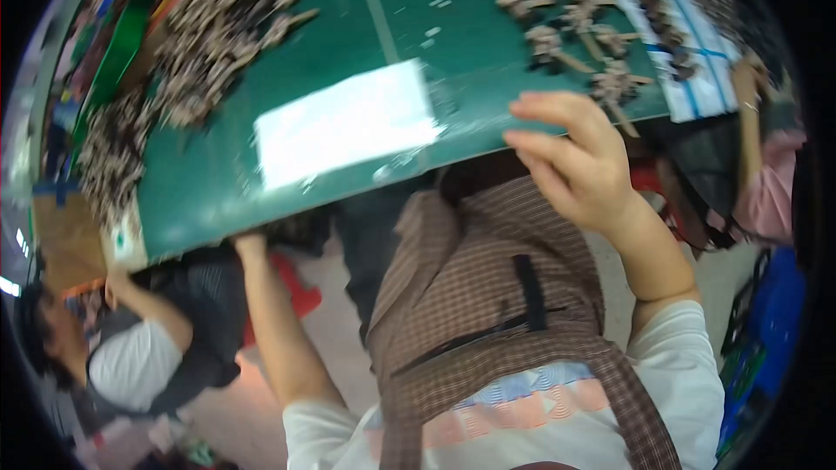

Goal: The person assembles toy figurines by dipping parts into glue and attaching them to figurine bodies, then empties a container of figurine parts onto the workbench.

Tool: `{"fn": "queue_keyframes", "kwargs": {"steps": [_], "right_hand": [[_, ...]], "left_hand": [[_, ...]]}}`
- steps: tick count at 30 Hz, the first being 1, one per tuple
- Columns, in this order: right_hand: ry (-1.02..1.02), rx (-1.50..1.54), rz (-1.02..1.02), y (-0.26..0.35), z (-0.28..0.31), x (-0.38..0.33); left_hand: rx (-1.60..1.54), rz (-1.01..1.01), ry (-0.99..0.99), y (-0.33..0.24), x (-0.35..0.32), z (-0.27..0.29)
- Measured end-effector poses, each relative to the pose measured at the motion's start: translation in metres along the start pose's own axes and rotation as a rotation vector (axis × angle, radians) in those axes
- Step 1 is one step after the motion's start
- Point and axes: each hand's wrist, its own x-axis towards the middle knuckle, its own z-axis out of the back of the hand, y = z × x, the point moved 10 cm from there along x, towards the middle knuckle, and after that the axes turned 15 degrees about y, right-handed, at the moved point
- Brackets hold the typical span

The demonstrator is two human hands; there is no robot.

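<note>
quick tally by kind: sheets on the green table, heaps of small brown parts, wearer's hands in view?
White rectangular paper sheet: 1
Heaps of small brown parts: 2, a big one at the left and a smaller one at the right
Wearer's hands: 2, left hand under the green table's edge, right hand at its edge
Total: 5

Right hand [579, 161] is curled loosely at the near edge of the green table [218, 183], fingers bent, nothing in it. The left hand [248, 242] grips that same edge over at 9 o'clock. A white sheet [347, 122] lies flat between them. Brown bundled pieces [575, 22] sit at 12 o'clock from the right hand, with a bigger pile [218, 26] at 10 o'clock.
</note>
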Motion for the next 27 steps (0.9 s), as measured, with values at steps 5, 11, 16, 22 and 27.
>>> {"fn": "queue_keyframes", "kwargs": {"steps": [5, 11, 16, 22, 27], "right_hand": [[-0.077, -0.334, -0.239, -0.101, 0.075, -0.025], [0.091, -0.439, -0.045, -0.207, 0.029, 0.099], [0.244, -0.666, -0.445, -0.313, -0.018, 0.169], [0.522, -0.419, -0.580, -0.327, -0.038, 0.171], [0.561, -0.125, -0.227, -0.244, -0.052, 0.148]], "left_hand": [[-0.387, 0.145, 0.614, -0.210, -0.017, 0.112], [-0.767, -0.624, 0.336, -0.404, 0.031, 0.199], [-0.679, -0.655, 0.094, -0.497, 0.097, 0.183], [-0.631, -0.680, 0.048, -0.511, 0.101, 0.172], [-0.583, -0.677, -0.005, -0.484, 0.083, 0.177]]}}
